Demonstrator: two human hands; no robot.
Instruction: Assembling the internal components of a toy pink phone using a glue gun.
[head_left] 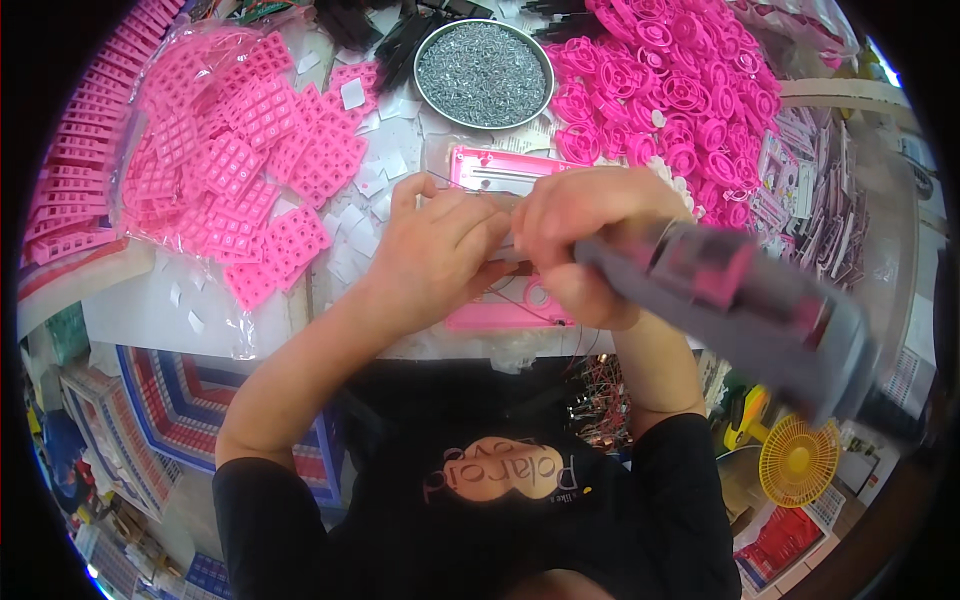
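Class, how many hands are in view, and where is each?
2: the left hand over pink plastic parts, and the right hand beside it, partly behind a blurred grey tool. No other hand shows.

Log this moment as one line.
left hand: over pink plastic parts; right hand: holding grey tool (blurred); ahead: bowl of small metal pieces

white table (pixel 150 312) carries pink keypads (pixel 236 165), pink rings (pixel 690 90), round bowl (pixel 470 124), pink casing (pixel 490 317).

forearms (pixel 318 352) converging, left grip (pixel 436 246) bent, right grip (pixel 585 238) curled
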